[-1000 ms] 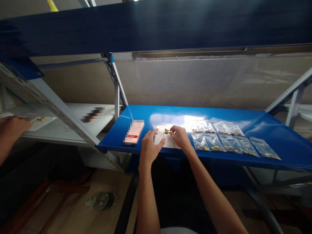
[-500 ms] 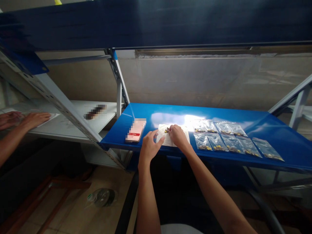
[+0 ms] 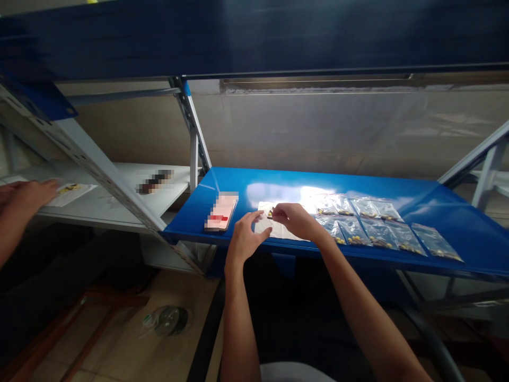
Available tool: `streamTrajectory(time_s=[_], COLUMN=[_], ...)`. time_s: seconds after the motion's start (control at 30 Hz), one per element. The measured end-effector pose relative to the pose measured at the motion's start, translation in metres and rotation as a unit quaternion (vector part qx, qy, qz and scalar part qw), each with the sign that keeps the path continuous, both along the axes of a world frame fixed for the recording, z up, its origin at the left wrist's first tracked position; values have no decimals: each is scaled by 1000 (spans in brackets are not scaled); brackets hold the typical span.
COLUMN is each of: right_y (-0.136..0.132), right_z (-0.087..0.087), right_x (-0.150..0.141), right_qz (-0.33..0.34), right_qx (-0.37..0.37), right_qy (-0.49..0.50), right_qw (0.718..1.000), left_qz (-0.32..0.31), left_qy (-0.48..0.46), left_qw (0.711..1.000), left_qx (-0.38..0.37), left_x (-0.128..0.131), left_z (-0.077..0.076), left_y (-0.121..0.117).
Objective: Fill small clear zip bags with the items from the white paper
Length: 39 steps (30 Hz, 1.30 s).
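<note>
A white sheet (image 3: 278,231), paper or cloth, lies at the front of the blue shelf, with a few small dark and yellow pieces (image 3: 270,214) on its far left part. My right hand (image 3: 296,218) reaches over the sheet, its fingertips pinched on one or more of the dark pieces, whose kind is too small to make out. At the sheet's left edge, my left hand (image 3: 247,233) curves with thumb and fingers apart, holding nothing. Several clear zip bags (image 3: 379,233) with similar dark and yellow pieces lie in two rows to the right.
A pink phone-like item (image 3: 221,212), partly pixelated, lies left of my hands. Metal posts (image 3: 194,127) and a dark blue upper beam (image 3: 254,40) frame the shelf. On the white shelf at left, another person's hands (image 3: 29,196) are beside a white sheet (image 3: 71,194) with yellow bits.
My right hand has tilted and shifted slightly right, its fingertips staying over the pieces. My left hand has barely moved. The other person's hands have moved left, uncovering their sheet.
</note>
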State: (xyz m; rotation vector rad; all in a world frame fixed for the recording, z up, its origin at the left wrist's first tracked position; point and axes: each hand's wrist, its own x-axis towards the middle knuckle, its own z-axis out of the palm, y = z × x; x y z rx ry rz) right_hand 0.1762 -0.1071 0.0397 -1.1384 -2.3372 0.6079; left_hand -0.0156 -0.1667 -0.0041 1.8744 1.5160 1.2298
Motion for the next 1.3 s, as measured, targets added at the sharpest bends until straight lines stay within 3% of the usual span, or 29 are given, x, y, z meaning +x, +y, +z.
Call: streamTrajectory(time_s=[0.17,0.3,0.5,0.67,0.87,0.97,1.1,1.2,1.3], right_y=[-2,16,53,62,63,64,56,41,25], right_z=[15,13,-22,-48,-55,-49,-22,6,27], right_x=[-6,4,12,0,-12,-13,-6,0,1], right_qz=[79,75,-96,-101,-111,-112,-93,6,102], right_qx=[3,-14,15,51,53,59,25,-35,-68], right_qy=[-32,25,5,-39,-75,-69,8,72,70], right_qw=[996,997,995,993,990,990,995,997,990], left_qz=[-20,-10,10,19,18,25,28,27,15], left_qy=[-22,-27,-5,-9,-25,-31,-44,-63,-88], left_qw=[999,1000,1000,1000,1000,999,998,997,993], left_qx=[-13,-8,13,11,2,-5,-22,-46,-72], left_x=[5,7,8,5,2,2,2,1,1], left_z=[8,14,17,15,17,19,21,21,21], left_y=[-2,-4,-6,-6,-8,-9,-11,-10,-9])
